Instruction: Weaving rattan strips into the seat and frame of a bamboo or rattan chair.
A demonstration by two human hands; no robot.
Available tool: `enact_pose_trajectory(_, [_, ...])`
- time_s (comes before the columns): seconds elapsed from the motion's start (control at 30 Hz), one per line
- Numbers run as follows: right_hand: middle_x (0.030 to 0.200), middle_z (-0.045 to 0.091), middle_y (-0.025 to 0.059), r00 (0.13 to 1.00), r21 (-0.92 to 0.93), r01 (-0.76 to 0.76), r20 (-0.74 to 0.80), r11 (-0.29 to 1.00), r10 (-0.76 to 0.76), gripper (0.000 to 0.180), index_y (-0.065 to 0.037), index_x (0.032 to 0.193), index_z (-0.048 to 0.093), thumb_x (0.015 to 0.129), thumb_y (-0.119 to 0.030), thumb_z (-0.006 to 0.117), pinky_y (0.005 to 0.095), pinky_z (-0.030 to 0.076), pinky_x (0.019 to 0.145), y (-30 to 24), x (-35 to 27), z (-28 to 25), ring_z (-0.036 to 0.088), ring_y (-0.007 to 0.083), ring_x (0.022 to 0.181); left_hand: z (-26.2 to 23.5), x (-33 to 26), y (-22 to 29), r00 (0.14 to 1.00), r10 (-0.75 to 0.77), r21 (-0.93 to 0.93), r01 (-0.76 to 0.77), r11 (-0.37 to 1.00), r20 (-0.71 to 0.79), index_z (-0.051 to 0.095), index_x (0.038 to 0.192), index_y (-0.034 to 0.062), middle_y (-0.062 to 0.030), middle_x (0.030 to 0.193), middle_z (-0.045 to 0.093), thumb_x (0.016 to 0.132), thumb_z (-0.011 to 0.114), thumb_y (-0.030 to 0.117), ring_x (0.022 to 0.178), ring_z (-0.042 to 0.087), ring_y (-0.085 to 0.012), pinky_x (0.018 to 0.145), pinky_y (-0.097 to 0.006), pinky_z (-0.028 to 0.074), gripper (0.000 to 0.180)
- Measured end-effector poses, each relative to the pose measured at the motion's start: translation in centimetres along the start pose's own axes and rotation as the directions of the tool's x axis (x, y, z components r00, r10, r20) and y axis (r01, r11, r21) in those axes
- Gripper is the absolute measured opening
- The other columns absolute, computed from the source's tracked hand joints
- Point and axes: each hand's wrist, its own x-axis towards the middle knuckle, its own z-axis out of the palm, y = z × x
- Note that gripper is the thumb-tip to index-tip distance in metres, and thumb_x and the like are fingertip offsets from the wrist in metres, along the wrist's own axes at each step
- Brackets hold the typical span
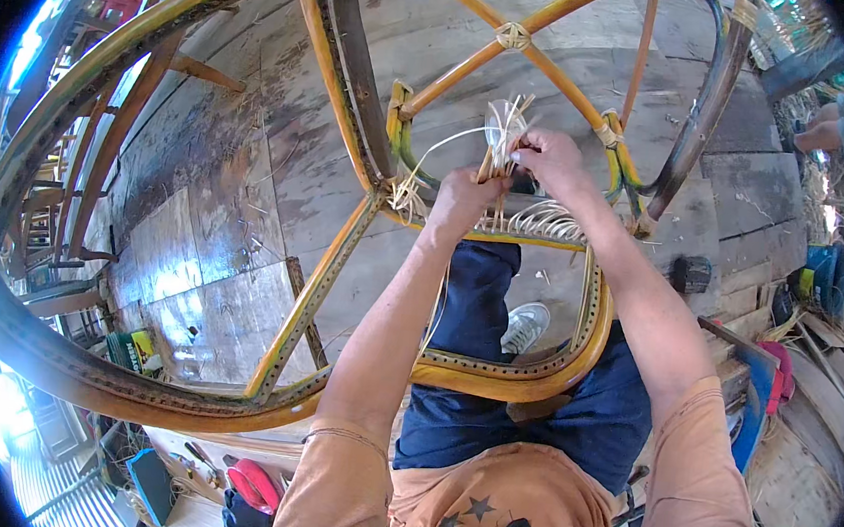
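Observation:
A bundle of pale cane strips point(504, 128) rises between my hands, its loose ends fanned out at the top. My left hand point(468, 199) is closed around the lower part of the bundle. Slightly higher, my right hand point(548, 164) pinches the strips from the right side. One long strip loops away to the left. Below the hands runs a rail of the rattan chair frame point(506, 387), yellow-brown with rows of small holes. Looped cane wrapping point(551, 221) covers part of that rail. My fingertips are partly hidden by the strips.
Crossed rattan poles with a bound joint point(513, 37) stand beyond my hands. A large curved rattan hoop point(60, 387) sweeps around the left. My shoe point(527, 328) shows through the frame. Another person's hand point(819, 136) is at the far right. Wooden frames point(101, 145) stand left.

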Motion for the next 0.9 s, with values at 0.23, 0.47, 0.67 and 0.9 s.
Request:
enact_pose_trajectory(0.23, [0.078,0.062,0.0133,0.983,-0.242,0.151,-0.062,0.958,-0.171,0.014,-0.004,0.088,0.061,0.079,-0.014,0.057,0.0343,0.046,0.067,-3.4,-1.2,-1.8,0.061,0.0278,0.073,0.1,-0.3,0.1,0.997,-0.052,-0.113,0.059,0.992,0.063,0.066,0.084,0.0023,0.0009,0.064,0.055,0.082,0.061,0.021,0.059,0.046,-0.0075,0.052,-0.024,0.036,0.020])
enact_pose_trajectory(0.47, [0.090,0.060,0.0128,0.587,-0.651,0.443,-0.309,0.616,-0.748,0.015,-0.006,0.095,0.060,0.082,-0.013,0.057,0.0355,0.048,0.072,-12.2,-2.0,-4.2,0.058,0.0290,0.083,0.1,0.6,-2.0,0.997,-0.068,-0.158,0.075,0.985,0.047,0.064,0.081,0.0018,0.0016,0.063,0.056,0.083,0.060,0.021,0.051,0.046,-0.0066,0.045,-0.021,0.034,0.020])
enact_pose_trajectory(0.67, [0.080,0.058,0.0116,0.710,-0.425,0.249,-0.531,0.870,-0.463,0.014,-0.005,0.098,0.058,0.085,-0.009,0.053,0.0342,0.047,0.073,-4.6,-6.1,-6.6,0.058,0.0296,0.081,-0.7,1.1,2.0,0.865,-0.410,0.017,0.423,0.906,0.289,0.064,0.072,0.0038,0.0016,0.057,0.056,0.080,0.061,0.021,0.040,0.039,-0.0040,0.035,-0.021,0.026,0.019])
enact_pose_trajectory(0.9, [0.094,0.055,0.0089,0.847,-0.616,0.455,0.077,0.643,-0.526,0.020,-0.008,0.097,0.059,0.079,-0.012,0.052,0.0376,0.045,0.076,-1.0,-5.2,-1.6,0.055,0.0275,0.090,-2.0,1.4,2.1,0.835,-0.385,0.041,0.402,0.915,0.394,0.065,0.069,0.0074,0.0039,0.046,0.043,0.076,0.063,0.022,0.037,0.032,-0.0053,0.034,-0.023,0.023,0.017])
